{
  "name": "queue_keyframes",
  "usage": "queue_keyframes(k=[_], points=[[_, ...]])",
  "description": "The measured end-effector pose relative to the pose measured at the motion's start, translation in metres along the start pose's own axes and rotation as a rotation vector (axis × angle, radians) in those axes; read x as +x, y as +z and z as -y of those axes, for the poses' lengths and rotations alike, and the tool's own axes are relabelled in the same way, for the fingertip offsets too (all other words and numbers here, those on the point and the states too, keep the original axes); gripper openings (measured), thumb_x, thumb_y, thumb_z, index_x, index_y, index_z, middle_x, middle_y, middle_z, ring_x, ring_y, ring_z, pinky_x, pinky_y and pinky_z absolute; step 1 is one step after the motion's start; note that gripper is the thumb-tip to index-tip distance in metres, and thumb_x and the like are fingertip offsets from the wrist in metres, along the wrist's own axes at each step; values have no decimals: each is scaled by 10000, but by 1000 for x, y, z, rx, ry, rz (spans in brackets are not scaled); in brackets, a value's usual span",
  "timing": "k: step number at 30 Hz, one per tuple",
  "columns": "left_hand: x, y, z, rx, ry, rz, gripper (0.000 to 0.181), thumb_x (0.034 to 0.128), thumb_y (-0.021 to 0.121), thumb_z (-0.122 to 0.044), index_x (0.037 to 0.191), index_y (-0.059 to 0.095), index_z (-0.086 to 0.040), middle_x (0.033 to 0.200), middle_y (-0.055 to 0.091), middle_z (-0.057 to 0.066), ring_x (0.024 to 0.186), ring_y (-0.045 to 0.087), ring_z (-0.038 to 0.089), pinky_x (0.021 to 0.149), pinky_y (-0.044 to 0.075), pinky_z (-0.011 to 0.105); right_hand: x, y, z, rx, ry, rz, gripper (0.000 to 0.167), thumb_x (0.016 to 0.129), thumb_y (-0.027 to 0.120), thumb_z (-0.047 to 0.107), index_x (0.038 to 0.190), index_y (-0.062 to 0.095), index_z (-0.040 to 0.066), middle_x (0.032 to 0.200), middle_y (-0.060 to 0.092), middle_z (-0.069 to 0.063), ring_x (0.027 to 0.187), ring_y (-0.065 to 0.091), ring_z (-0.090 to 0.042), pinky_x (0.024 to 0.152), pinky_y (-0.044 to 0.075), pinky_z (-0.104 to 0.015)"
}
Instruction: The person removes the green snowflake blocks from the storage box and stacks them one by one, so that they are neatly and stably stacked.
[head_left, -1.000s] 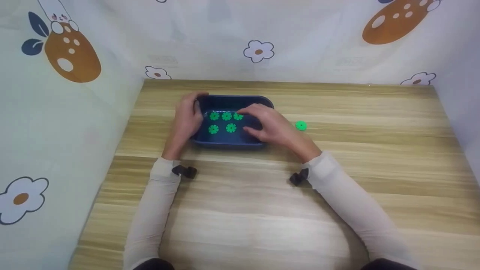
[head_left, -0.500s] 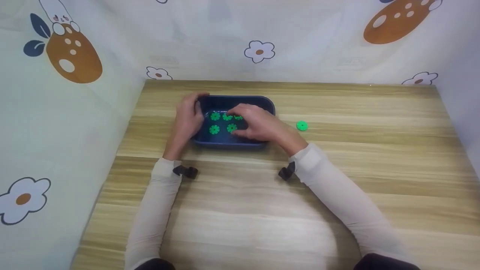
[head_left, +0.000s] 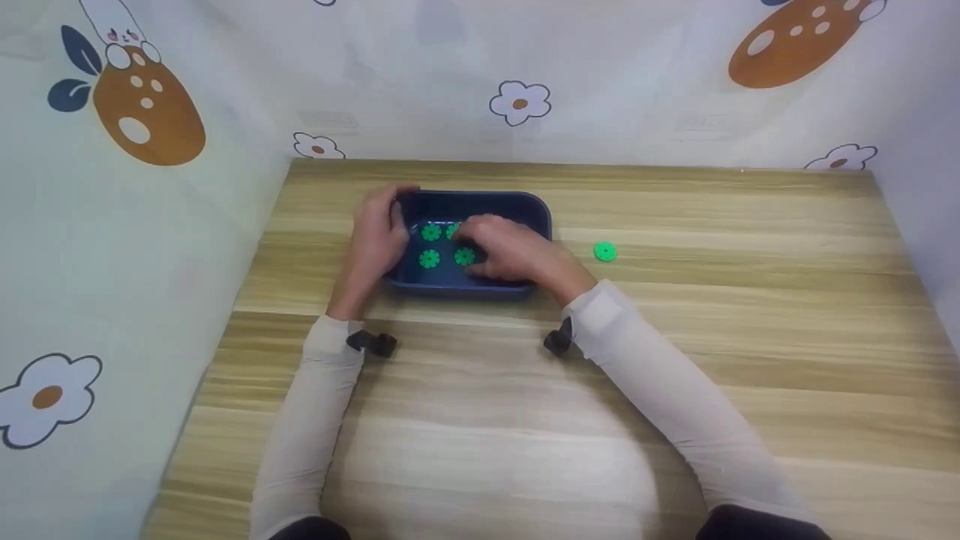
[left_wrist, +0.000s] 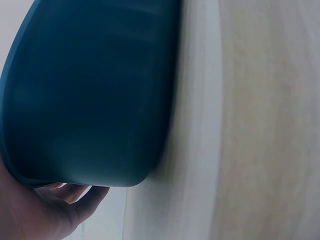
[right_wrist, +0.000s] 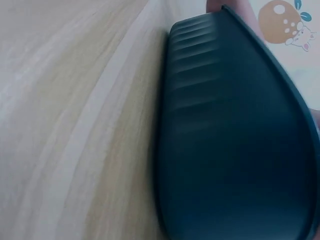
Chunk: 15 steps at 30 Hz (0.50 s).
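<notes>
A dark blue plastic basin [head_left: 525, 202] stands on the wooden table. My left hand [head_left: 375, 232] grips its left end, thumb over the rim and fingers around the outside; the left wrist view shows those fingers [left_wrist: 87, 202] against the outer wall. Inside lie several small green notched discs, such as the front-left disc [head_left: 429, 259] and the back-left disc [head_left: 431, 232]. My right hand [head_left: 510, 247] reaches in over the right side. Its fingertips and thumb are apart, around the front-right disc [head_left: 464, 256], and partly cover a back disc [head_left: 452, 231].
A loose green disc [head_left: 605, 251] lies on the table [head_left: 750, 300] to the right of the basin. A patterned cloth wall [head_left: 600, 75] stands behind the table, with more along the left side. Black wrist mounts [head_left: 557, 339] hang by both cuffs.
My right hand has moved left and slightly down inside the basin, covering the right-hand back disc. My left hand and the loose disc on the table stay in place.
</notes>
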<state>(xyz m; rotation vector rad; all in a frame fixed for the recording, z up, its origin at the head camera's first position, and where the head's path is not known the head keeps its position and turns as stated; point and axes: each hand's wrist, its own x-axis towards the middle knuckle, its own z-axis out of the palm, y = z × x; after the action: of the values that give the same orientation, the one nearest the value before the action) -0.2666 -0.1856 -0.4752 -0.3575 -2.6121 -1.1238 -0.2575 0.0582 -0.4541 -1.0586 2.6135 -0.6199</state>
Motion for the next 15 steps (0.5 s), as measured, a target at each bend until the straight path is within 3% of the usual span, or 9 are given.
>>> queue_keyframes(k=[5, 15], points=[[0, 0, -1, -5, 4, 1, 420, 1055, 432, 77, 1347, 716, -26, 1369, 733, 172, 1354, 644, 327, 1227, 453, 476, 0, 2, -1, -49, -38, 16, 482, 990, 781, 250, 1436, 681, 95, 1424, 669, -119, 1346, 590, -318, 1206, 487, -465], [0, 0, -2, 0, -13, 5, 421, 1052, 440, 73, 1351, 714, -38, 1382, 730, 165, 1368, 637, 324, 1233, 451, 481, 2, 9, -7, -49, -74, -37, 380, 973, 793, 233, 1321, 755, 86, 1265, 667, -131, 1218, 616, -345, 1102, 530, -483]])
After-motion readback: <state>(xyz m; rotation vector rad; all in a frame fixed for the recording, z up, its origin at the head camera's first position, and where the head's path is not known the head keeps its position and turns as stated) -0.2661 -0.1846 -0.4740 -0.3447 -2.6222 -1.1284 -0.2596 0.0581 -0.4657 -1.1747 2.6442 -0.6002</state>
